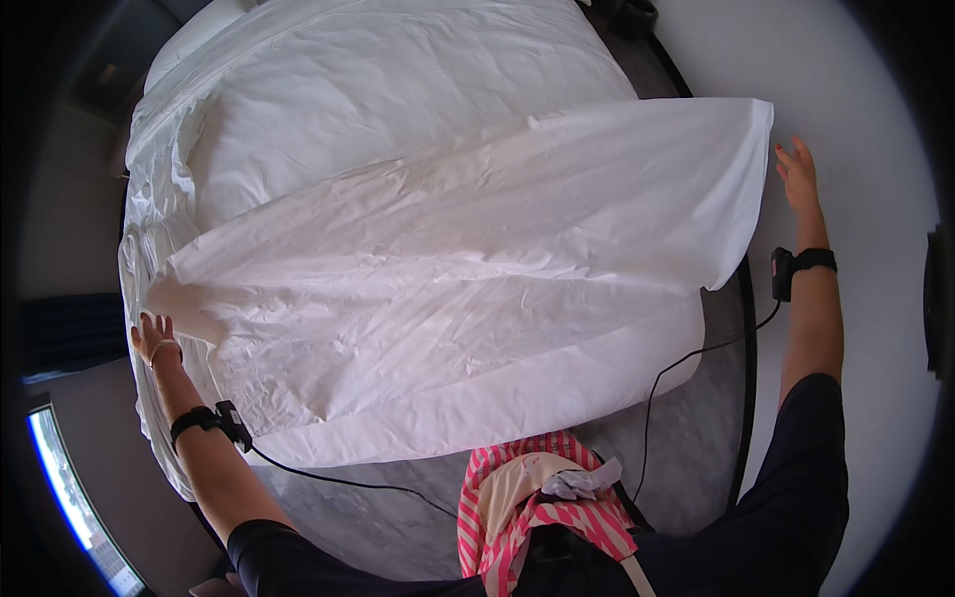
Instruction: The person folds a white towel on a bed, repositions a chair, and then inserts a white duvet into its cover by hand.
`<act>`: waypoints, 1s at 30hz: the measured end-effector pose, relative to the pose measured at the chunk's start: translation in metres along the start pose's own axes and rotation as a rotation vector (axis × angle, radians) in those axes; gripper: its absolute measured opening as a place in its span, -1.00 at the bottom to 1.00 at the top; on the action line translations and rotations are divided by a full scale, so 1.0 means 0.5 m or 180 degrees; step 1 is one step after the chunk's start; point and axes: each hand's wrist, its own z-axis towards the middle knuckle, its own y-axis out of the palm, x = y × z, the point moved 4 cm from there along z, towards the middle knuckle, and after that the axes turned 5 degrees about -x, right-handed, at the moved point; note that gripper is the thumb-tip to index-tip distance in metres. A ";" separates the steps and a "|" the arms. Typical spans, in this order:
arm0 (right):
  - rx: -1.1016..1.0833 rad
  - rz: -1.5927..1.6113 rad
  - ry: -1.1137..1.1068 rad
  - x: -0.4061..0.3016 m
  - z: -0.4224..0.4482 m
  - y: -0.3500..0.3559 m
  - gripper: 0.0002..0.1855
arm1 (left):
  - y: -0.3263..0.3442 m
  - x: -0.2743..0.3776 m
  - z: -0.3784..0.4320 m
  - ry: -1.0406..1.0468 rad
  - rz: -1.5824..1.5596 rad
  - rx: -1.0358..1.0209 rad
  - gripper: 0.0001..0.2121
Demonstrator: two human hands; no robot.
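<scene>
A white bed sheet (462, 231) spreads across the near half of a bed, partly lifted and billowing, with its right end out past the bed's side. Just beyond that right edge is my right hand (798, 175), raised with fingers apart and a small gap between it and the cloth. My left hand (158, 339) is at the bed's left side, over bunched white bedding (168, 231). Its fingers are spread and hold nothing visible; whether they touch the cloth I cannot tell. Farther back, wrinkled white bedding (418, 82) covers the mattress.
Black wrist straps with small boxes (235, 425) trail a dark cable (336, 481) from each arm. A pink-striped bag (492, 515) with crumpled pale material hangs at my front. White wall (873, 224) stands close on the right; grey floor (694, 448) shows below the bed. A window (82, 507) is at left.
</scene>
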 end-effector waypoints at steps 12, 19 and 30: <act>-0.0317 0.1248 0.2684 0.630 -0.428 0.215 -0.61 | -0.374 -0.469 -0.492 -0.2296 0.1621 0.1097 -0.57; 0.0885 0.3298 0.2111 0.717 -0.372 0.213 -0.64 | -0.382 -0.551 -0.455 -0.2437 -0.0882 0.0565 -0.64; -0.0638 0.2942 0.0683 0.333 -0.241 0.074 -0.74 | -0.363 -0.178 -0.399 -0.1153 -0.1016 0.0039 -0.71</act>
